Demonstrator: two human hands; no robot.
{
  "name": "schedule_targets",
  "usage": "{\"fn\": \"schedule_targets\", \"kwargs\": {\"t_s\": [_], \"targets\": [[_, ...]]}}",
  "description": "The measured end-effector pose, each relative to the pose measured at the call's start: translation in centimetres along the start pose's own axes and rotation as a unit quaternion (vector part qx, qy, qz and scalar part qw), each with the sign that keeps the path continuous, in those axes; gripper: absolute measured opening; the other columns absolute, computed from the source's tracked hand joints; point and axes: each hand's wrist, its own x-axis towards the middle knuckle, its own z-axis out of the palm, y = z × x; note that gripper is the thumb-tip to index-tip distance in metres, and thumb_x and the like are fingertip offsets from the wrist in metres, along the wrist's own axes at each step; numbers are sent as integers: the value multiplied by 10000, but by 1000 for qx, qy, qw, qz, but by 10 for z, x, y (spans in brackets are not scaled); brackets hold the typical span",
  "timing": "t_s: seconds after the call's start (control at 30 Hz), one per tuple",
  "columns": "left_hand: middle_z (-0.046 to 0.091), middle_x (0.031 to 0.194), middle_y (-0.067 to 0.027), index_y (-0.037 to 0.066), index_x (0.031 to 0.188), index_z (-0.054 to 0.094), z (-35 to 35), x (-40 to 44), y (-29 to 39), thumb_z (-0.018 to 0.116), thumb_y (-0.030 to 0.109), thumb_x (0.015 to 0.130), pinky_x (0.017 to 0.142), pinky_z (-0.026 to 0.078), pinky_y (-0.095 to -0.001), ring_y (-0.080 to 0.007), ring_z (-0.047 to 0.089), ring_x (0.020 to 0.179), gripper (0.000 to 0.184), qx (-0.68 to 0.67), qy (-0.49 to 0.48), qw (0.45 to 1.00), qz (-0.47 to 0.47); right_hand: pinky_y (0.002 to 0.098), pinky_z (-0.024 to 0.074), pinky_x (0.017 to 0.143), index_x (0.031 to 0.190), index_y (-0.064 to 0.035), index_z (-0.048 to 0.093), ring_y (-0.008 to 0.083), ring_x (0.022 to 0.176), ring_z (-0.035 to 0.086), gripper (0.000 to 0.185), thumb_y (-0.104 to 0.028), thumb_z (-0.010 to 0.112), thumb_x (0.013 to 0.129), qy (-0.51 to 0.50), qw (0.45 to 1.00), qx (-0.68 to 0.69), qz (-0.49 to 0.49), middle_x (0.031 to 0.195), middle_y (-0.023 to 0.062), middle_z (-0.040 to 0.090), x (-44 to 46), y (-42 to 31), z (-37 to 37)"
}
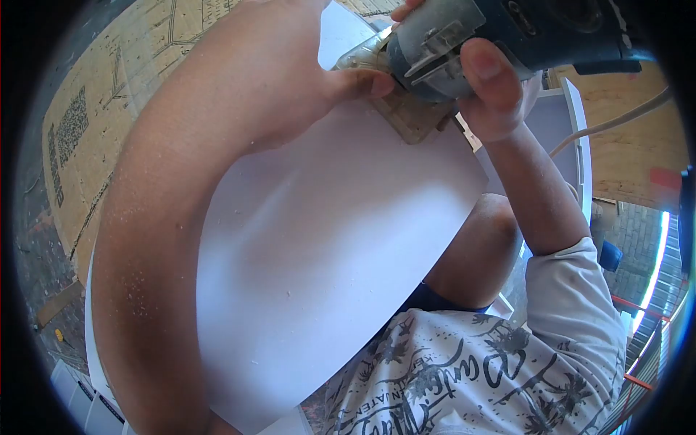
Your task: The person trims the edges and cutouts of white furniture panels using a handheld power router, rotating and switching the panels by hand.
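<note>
A dark blue and grey power tool (435, 54) stands at the top of the view, its clear base plate (413, 119) on a large white board (319, 239). My right hand (493, 94) is closed round the tool's body, its thumb on the near side. From the left my left hand (304, 80) reaches over the board. Its thumb presses on the base plate beside the tool body, and its other fingers are hidden. Fine pale dust and small chips lie on the board and on my left forearm.
Printed brown cardboard (94, 130) lies beyond the board at the left. A pale cable (616, 123) runs in from the right, past a white panel (575, 130) and a plywood surface (623, 156). My bent knee (496, 217) is beside the board's right edge.
</note>
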Motion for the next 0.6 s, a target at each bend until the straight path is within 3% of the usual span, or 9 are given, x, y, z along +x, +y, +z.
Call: {"fn": "schedule_targets", "kwargs": {"t_s": [0.37, 0.6], "targets": [[663, 1236, -290, -47, 1425, 504, -3, -4, 4, 777, 514, 873, 993, 510, -449, -412, 637, 1184, 832, 47, 3, 998, -34, 324, 546, 868, 1200, -7, 605, 175, 993, 658, 570, -392, 791, 823, 53, 995, -46, 70, 1106, 100, 669, 11, -27, 9], [705, 1154, -240, 32, 1341, 586, -5, -8, 1, 769, 464, 892, 913, 523, -453, -393, 674, 1082, 649, -6, 8, 1000, 2, 314, 543, 838, 1156, -13, 626, 159, 930, 660, 524, -388, 783, 825, 43, 998, -48, -18, 1043, 72, 689, 16, -20, 5]]}}
